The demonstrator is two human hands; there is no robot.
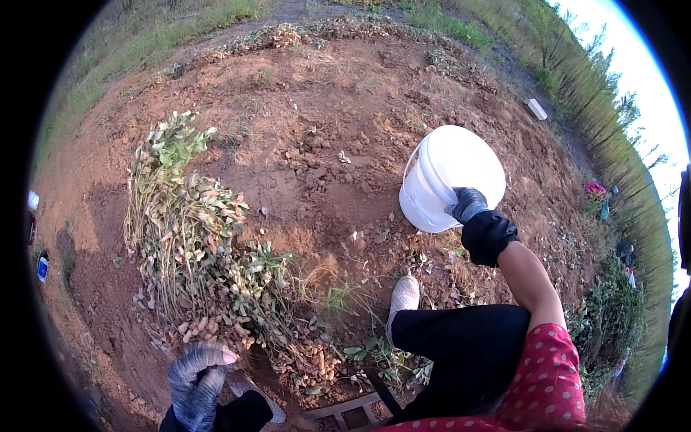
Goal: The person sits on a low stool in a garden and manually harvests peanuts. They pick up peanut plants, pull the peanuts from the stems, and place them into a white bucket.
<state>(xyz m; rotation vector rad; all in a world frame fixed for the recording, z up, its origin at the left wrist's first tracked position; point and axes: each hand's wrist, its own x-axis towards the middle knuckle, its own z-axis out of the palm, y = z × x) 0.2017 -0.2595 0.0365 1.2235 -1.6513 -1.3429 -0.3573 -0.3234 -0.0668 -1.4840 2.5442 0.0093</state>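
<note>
A white plastic bucket [417,201] with a wire handle stands on the soil, right of centre. My right hand [469,204], in a grey glove, grips its rim on the near side. Glare makes it hard to tell whether the round white top is a lid or the inside. At the lower left, my left hand [198,381] is gloved too, with a bare fingertip showing. Its fingers are curled, and whatever may be in them is hidden. Just beyond it lie peanuts [199,329] at the root end of a heap of pulled peanut plants [191,230].
More peanuts on their roots [311,363] lie near my feet. A metal frame [349,412] is under me at the bottom edge. My light shoe [404,295] stands near the bucket. Green plants [612,317] are piled at right, and a white block-like object [536,109] lies far right.
</note>
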